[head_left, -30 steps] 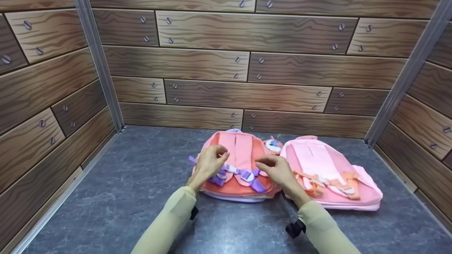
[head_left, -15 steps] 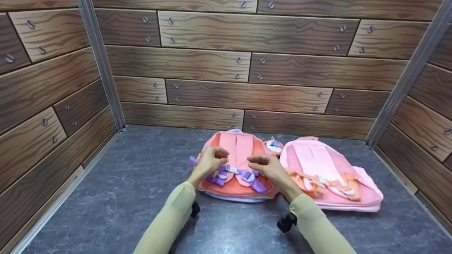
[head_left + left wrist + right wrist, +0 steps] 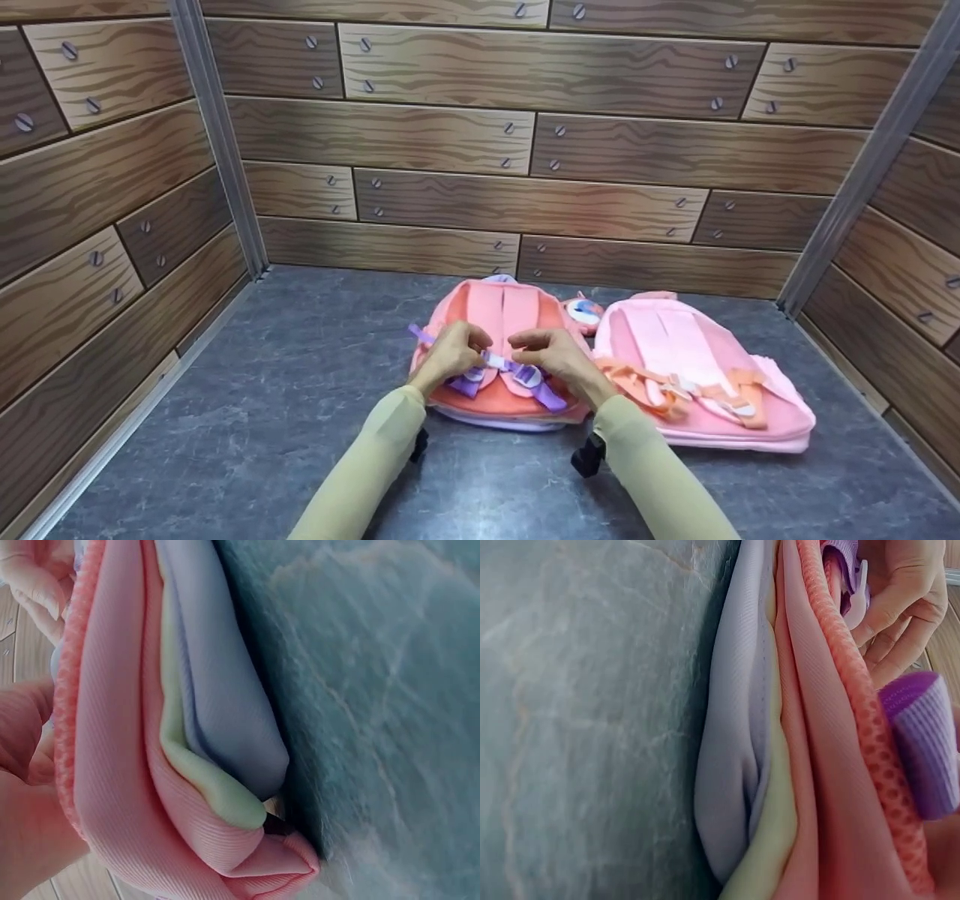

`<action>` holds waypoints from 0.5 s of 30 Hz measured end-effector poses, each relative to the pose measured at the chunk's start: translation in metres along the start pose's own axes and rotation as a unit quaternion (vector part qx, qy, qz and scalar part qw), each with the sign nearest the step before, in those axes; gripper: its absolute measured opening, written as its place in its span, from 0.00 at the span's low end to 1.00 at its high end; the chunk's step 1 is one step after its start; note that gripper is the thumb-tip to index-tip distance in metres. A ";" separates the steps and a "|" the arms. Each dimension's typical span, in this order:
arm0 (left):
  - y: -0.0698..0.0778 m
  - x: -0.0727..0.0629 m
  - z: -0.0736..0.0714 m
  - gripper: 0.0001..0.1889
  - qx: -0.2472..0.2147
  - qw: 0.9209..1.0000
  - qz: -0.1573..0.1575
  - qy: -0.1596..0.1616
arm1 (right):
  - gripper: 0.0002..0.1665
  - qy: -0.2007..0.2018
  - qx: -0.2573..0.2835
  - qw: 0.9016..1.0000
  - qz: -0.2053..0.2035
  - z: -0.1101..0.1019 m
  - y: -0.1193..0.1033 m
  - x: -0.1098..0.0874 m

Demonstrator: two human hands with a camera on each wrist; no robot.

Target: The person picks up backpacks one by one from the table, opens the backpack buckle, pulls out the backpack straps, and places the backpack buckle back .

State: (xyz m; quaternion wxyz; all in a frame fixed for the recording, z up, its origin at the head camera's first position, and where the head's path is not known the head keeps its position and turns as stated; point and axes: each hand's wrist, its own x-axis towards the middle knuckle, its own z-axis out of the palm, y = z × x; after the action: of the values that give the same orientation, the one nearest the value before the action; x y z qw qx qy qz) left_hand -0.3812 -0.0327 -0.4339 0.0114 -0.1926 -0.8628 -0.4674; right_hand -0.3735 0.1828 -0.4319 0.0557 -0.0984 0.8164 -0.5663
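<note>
A coral backpack lies with its shoulder straps up. Purple webbing straps and a white buckle cross its lower half. My left hand hovers at the buckle's left with bent fingers; contact with the strap is not clear. To the buckle's right, my right hand hangs over the bag, thumb and fingers apart, nothing visibly held. The right wrist view shows the left hand beside a white plastic piece. In the left wrist view, the right hand appears beyond the bag's edge.
A light pink backpack with orange straps lies against the coral one on the right. A round plush charm sits between them. The dark grey tabletop is bounded by wood-patterned walls.
The right hand has moved left, toward the white buckle. The left hand has come slightly right and lower, so the two hands are closer together. Both backpacks stay where they were.
</note>
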 end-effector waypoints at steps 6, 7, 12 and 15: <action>-0.001 0.001 0.001 0.16 0.019 1.000 0.005 -0.023 | 0.24 -0.018 -0.010 0.999 -0.025 0.006 0.006 0.007; -0.001 0.001 0.001 0.16 0.021 0.999 0.005 -0.028 | 0.24 -0.020 -0.009 0.999 -0.026 0.008 0.008 0.008; -0.002 0.004 0.002 0.13 0.035 0.998 0.008 -0.044 | 0.26 -0.042 -0.012 0.998 -0.037 0.012 0.014 0.011; -0.002 0.005 0.002 0.12 0.042 0.998 0.001 -0.049 | 0.26 -0.048 -0.019 0.998 -0.041 0.013 0.014 0.012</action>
State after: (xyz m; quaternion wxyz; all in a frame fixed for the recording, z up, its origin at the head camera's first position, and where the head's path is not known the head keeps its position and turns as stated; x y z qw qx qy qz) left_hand -0.3863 -0.0298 -0.4354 -0.0223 -0.2156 -0.8811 -0.4204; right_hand -0.3837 0.1733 -0.4494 0.0701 -0.1595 0.8185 -0.5475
